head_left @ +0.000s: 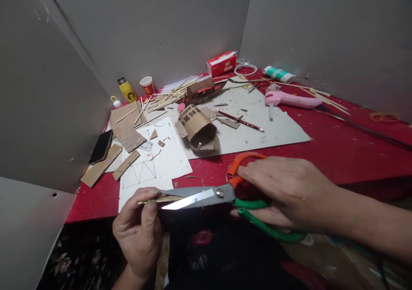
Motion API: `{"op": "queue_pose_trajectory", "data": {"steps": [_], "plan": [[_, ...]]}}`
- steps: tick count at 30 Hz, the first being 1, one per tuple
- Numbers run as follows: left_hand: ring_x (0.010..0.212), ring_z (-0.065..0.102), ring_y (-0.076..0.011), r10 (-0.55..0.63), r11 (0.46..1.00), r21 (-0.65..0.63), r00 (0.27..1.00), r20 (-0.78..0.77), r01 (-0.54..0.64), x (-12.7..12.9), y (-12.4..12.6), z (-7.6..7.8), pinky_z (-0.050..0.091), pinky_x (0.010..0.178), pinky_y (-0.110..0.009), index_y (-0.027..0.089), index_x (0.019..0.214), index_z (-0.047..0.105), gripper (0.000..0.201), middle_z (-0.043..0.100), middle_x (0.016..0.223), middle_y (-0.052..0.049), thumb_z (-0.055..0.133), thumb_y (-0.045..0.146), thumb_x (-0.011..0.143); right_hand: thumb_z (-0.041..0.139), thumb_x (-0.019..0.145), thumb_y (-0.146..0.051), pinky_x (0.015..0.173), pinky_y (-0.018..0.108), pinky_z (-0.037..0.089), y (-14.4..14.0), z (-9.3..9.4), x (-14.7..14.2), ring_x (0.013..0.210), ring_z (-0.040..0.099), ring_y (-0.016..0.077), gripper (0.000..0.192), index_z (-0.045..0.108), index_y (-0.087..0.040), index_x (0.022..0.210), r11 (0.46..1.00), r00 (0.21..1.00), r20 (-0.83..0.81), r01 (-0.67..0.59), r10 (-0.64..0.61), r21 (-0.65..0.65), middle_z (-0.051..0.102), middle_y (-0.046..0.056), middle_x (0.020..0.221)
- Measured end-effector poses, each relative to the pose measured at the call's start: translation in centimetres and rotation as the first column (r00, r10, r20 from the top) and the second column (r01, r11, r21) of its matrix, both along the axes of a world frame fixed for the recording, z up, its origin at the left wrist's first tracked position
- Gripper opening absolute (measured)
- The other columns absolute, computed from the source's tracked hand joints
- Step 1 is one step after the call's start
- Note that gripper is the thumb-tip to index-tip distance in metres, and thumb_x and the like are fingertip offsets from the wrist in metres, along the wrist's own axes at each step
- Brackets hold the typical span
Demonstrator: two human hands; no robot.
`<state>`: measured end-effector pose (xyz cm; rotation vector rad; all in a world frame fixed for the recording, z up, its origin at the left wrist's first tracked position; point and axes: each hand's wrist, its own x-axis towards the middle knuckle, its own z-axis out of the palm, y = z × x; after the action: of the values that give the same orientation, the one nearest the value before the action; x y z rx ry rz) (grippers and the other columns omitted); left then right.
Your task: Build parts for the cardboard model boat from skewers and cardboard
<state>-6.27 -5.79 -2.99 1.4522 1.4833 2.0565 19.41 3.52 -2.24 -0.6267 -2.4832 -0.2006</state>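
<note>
Scissors (206, 196) with one orange and one green handle are in my right hand (289, 191), my fingers closed through and around the loops, and the blades lie almost flat in front of me, just before the near edge of the red table (337, 148). My left hand (140, 225) pinches a thin wooden stick (157, 200) between thumb and fingertips, closed on it, and the free end of the stick goes in between the blades near their tips. To cut well, I think I should push the stick deeper toward the pivot screw, because at the tips the blades have little force and the stick can slide out. I keep my left fingers behind the blade tips (they are quite close now) and hold the stick square to the blades, so the cut end comes straight. I cannot tell from here how far the blades are apart; they look nearly together. Behind the hands, on the table, stands a small cardboard boat (199, 129) on a grey sheet, with a white paper drawing (151, 165) beside it, a bundle of sticks (167, 96) farther back, and a pink glue gun (289, 99) to the right.
</note>
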Motion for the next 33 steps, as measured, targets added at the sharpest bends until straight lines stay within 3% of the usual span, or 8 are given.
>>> {"op": "queue_pose_trajectory", "data": {"steps": [6, 11, 18, 33], "plan": [[0.076, 0.071, -0.013, -0.094, 0.993, 0.085, 0.979, 0.183, 0.079, 0.3, 0.4, 0.2, 0.062, 0.07, -0.026, 0.024, 0.094, 0.074, 0.013, 0.072, 0.089, 0.0, 0.066, 0.017, 0.086, 0.056, 0.085, -0.056, 0.056, 0.034, 0.048, -0.6, -0.2, 0.8, 0.066, 0.067, 0.026, 0.045, 0.061, -0.012, 0.095, 0.977, 0.999, 0.001, 0.04, -0.041, -0.21, 0.07, 0.013, 0.079], [0.077, 0.07, -0.0132, -0.168, 0.985, 0.076, 0.972, 0.163, 0.158, 0.5, 0.2, 0.4, 0.061, 0.071, -0.026, 0.025, 0.096, 0.074, 0.015, 0.073, 0.084, 0.0, 0.064, 0.017, 0.088, 0.058, 0.083, -0.055, 0.06, 0.039, 0.052, -1.1, -0.6, 0.6, 0.073, 0.067, 0.0296, 0.049, 0.06, -0.01, 0.102, 0.957, 0.997, 0.07, 0.06, -0.042, -0.285, 0.07, 0.016, 0.087], [0.072, 0.07, -0.0156, -0.058, 0.998, 0.005, 0.996, 0.07, 0.057, 0.8, 0.1, 0.3, 0.061, 0.066, -0.029, 0.023, 0.088, 0.073, 0.007, 0.073, 0.08, -0.001, 0.068, 0.025, 0.085, 0.06, 0.08, -0.056, 0.06, 0.036, 0.048, -1.2, -0.1, -0.1, 0.07, 0.067, 0.0275, 0.048, 0.062, -0.012, 0.098, 0.962, 0.999, 0.036, 0.031, -0.022, -0.271, 0.07, 0.012, 0.081], [0.065, 0.068, -0.0149, 0.044, 0.999, 0.024, 0.999, 0.009, -0.044, 1.1, 0.2, -0.2, 0.058, 0.06, -0.026, 0.02, 0.081, 0.071, 0.01, 0.071, 0.073, -0.001, 0.07, 0.031, 0.082, 0.058, 0.081, -0.059, 0.059, 0.034, 0.045, -1.2, 0.5, 0.1, 0.066, 0.065, 0.0255, 0.045, 0.062, -0.014, 0.089, 0.943, 0.997, 0.069, 0.043, -0.022, -0.33, 0.068, 0.01, 0.076]]}}
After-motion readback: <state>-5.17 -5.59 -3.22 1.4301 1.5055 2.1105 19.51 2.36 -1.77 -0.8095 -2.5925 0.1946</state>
